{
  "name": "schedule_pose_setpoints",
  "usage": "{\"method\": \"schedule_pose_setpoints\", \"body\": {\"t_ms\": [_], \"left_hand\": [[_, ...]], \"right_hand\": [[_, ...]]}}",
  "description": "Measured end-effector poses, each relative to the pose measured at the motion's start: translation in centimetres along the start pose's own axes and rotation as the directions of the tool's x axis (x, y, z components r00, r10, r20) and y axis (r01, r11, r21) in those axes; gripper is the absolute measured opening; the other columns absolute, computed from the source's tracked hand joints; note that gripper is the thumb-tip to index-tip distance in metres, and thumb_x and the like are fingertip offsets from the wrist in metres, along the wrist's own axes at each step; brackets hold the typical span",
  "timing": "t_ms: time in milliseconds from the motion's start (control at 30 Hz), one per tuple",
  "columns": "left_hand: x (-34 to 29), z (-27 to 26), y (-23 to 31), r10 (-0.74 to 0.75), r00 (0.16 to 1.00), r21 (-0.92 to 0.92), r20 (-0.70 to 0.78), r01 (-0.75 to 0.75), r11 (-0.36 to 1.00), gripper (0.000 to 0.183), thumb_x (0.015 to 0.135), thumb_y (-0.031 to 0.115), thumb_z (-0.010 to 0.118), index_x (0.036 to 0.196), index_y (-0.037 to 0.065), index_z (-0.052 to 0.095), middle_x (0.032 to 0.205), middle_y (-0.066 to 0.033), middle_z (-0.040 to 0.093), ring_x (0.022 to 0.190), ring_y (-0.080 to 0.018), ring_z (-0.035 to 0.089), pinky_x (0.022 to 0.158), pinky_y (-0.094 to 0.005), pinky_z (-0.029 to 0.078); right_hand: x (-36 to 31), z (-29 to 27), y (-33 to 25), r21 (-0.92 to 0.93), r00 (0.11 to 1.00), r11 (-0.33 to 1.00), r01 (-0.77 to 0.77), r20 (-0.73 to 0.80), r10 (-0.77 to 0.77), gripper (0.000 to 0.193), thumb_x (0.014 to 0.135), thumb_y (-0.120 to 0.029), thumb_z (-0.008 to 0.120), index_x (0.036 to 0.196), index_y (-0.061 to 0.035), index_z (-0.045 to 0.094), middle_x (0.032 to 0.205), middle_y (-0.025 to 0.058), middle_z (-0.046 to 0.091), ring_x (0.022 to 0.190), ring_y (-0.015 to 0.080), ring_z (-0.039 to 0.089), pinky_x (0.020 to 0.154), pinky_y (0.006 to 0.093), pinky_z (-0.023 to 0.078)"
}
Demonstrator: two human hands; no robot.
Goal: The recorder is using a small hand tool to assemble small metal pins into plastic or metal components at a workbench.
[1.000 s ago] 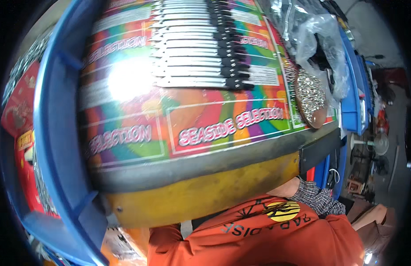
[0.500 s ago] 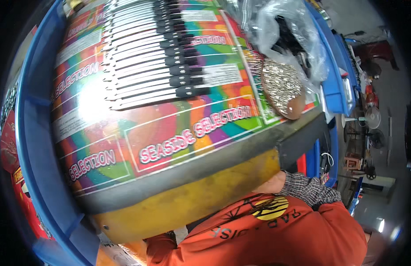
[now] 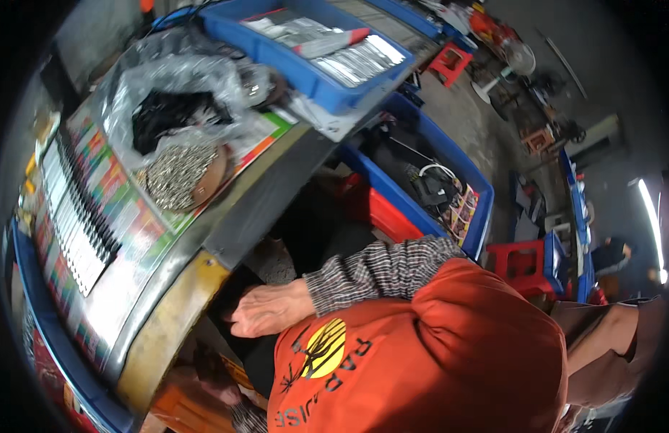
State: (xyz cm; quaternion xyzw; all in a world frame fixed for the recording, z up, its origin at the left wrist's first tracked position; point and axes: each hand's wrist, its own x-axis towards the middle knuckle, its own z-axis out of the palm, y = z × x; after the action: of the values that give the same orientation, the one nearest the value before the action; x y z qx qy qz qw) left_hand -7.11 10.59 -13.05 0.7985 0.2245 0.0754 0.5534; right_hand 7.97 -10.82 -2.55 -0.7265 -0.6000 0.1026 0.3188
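Below the table's yellow front edge (image 3: 172, 307), my right hand (image 3: 273, 309) rests low by my dark-clad lap, its back turned up. Its fingers curl downward, and whatever lies under them is hidden. My left hand (image 3: 217, 386) is dim and partly out of sight beneath the table corner, beside an orange surface (image 3: 183, 408). On the tabletop, apart from both hands, lies a row of slim silvery strips with black ends (image 3: 78, 209). A brown dish of small shiny metal pieces (image 3: 179, 177) sits beside a clear plastic bag (image 3: 118, 108) with black parts (image 3: 179, 119) inside.
A blue tray of silvery packets (image 3: 334, 54) stands beyond the bag. Lower right is a blue bin (image 3: 439, 137) with dark items and a white cable, above a red container (image 3: 388, 216). Red stools (image 3: 450, 63) and a fan (image 3: 518, 59) stand farther off.
My view has swung to the right, so the strips now appear at the far left. My right hand, mostly hidden under the table edge before, now shows plainly by my lap.
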Motion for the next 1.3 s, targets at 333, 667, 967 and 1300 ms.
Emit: {"method": "schedule_pose_setpoints", "body": {"t_ms": [333,667,967,1300], "left_hand": [[-5.8,-2.0,13.0,0.28,0.954,0.132,0.111,-0.293,0.947,0.01,0.085,-0.006,0.059,0.093,-0.006,0.065,0.126,-0.0237,0.056,0.104,-0.0302,0.063,0.079,-0.0344,0.056],[-7.4,-2.3,22.3,0.278,0.829,0.25,0.484,-0.436,0.865,0.011,0.082,-0.008,0.058,0.092,-0.005,0.063,0.127,-0.0237,0.055,0.113,-0.0329,0.06,0.09,-0.0372,0.052],[-6.5,-3.3,25.1,0.463,0.575,0.116,0.675,-0.702,0.703,0.019,0.071,-0.016,0.06,0.086,-0.004,0.061,0.122,-0.0249,0.057,0.113,-0.0352,0.06,0.087,-0.0366,0.055],[-3.9,-3.0,25.6,0.565,0.553,-0.129,0.612,-0.636,0.761,0.019,0.068,-0.006,0.063,0.087,-0.004,0.065,0.125,-0.0285,0.051,0.113,-0.0401,0.059,0.092,-0.0432,0.05]], "right_hand": [[-0.5,-0.8,-2.2,-0.221,0.963,0.969,0.107,-0.221,-0.156,0.017,0.079,-0.011,0.055,0.092,-0.0006,0.051,0.09,0.018,0.052,0.063,0.0306,0.061,0.048,0.0403,0.047],[-0.7,-1.8,-3.1,-0.14,0.914,0.97,0.197,-0.332,-0.234,0.021,0.078,-0.013,0.059,0.098,-0.0075,0.058,0.106,0.018,0.052,0.07,0.0305,0.065,0.052,0.0373,0.052],[-2.5,-4.4,-4.8,-0.205,0.897,0.955,0.215,-0.347,-0.276,0.012,0.075,-0.016,0.06,0.071,-0.0048,0.056,0.084,0.0121,0.054,0.065,0.0256,0.063,0.049,0.0364,0.05],[-10.6,-10.5,-5.2,-0.24,0.898,0.958,-0.156,-0.438,0.036,0.034,0.07,-0.008,0.065,0.104,-0.0116,0.066,0.083,0.0094,0.059,0.065,0.0282,0.061,0.055,0.0401,0.051]]}}
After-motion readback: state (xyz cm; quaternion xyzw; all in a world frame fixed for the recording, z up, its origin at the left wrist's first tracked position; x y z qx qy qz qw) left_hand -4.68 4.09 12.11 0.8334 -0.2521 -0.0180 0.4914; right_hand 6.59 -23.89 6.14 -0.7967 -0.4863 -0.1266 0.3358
